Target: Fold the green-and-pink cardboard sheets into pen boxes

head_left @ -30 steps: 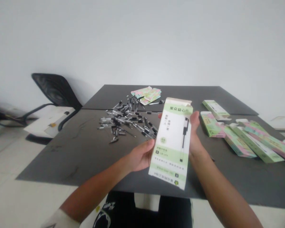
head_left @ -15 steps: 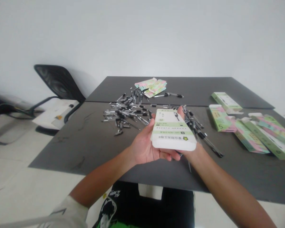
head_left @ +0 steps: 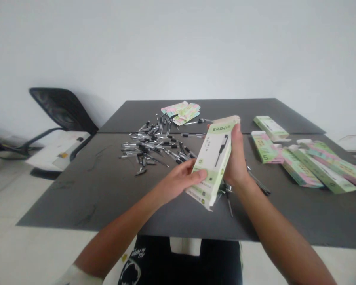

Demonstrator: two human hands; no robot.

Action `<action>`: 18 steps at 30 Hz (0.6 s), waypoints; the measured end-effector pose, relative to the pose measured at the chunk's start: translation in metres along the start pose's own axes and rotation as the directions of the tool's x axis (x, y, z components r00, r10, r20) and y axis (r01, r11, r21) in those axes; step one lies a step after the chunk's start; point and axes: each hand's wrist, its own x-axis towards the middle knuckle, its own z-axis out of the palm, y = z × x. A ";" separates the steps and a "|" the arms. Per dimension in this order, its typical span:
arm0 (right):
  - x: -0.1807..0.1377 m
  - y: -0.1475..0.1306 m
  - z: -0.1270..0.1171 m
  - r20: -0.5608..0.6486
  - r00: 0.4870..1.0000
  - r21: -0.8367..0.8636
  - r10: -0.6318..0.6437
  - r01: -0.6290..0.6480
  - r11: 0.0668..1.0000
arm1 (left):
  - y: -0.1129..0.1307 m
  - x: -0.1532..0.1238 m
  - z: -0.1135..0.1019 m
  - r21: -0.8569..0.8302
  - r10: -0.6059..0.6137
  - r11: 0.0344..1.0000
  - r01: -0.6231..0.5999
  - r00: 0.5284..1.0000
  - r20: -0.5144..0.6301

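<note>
The left hand [head_left: 179, 181] grasps the lower near end of the tall white-and-green cardboard pen box [head_left: 215, 152]. The thumb lies on the printed face. The fingers are hidden behind the box.

The right hand [head_left: 236, 164] clasps the right side of the same box, with its fingertips reaching up to the top end. The box is held between both hands, clear of the dark grey table top [head_left: 106, 190]. It is tilted, with the top end pointing away from the person.

A loose heap of black-and-clear ballpoint pens [head_left: 154, 146] lies beyond the left hand and to its left. A few stray pens [head_left: 256, 182] lie under and just right of the right hand.

A small stack of flat pastel cartons [head_left: 182, 112] lies well beyond both hands. A row of closed green and pink boxes [head_left: 302, 166] lies well apart, to the right of the right hand. A black chair [head_left: 59, 107] stands far to the left of the left hand, off the table.
</note>
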 end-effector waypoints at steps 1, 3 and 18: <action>0.001 -0.002 -0.003 -0.024 0.997 -0.059 -0.071 0.070 0.996 | 0.000 -0.001 0.001 0.070 0.022 0.997 -0.021 1.000 -0.015; 0.000 -0.004 -0.007 -0.025 0.989 -0.187 -0.149 0.142 0.972 | -0.001 -0.002 0.003 0.162 0.087 0.983 -0.081 0.996 -0.034; -0.009 -0.001 -0.010 0.242 0.814 -0.445 -0.529 0.577 0.685 | 0.038 0.003 -0.005 -0.464 -0.106 0.886 -0.002 0.973 -0.206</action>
